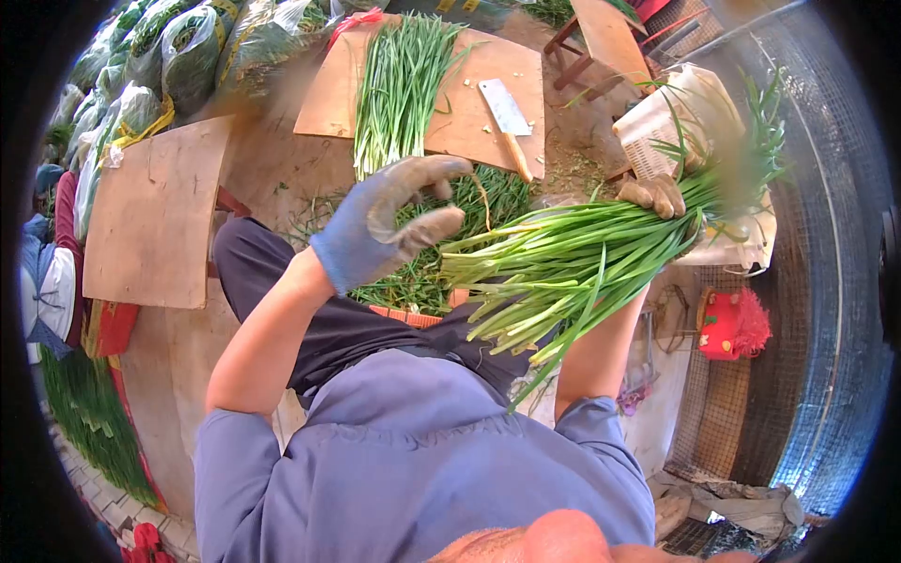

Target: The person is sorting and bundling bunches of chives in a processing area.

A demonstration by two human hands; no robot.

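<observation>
My right hand [654, 195], in a work glove, is closed around a thick bunch of garlic chives [577, 258]. Their pale stem ends point left towards my other hand, while the leaf tips spread out behind my fist. My left hand [389, 214], in a blue and grey glove, hovers left of the stem ends with thumb and fingers curved apart. A thin yellowish strand hangs close to its fingertips. Beyond it, a laid-out pile of garlic chives [404, 89] covers part of a wooden board [324, 89]. On that board rests a cleaver [505, 108] with a wooden handle.
Loose green trimmings [404, 272] fill an orange-rimmed container between my legs. A bare-topped wooden table [155, 225] stands left, below stuffed plastic bags [192, 52]. At right are a pale basket [648, 145], a red item [723, 324] and dark netting [826, 253].
</observation>
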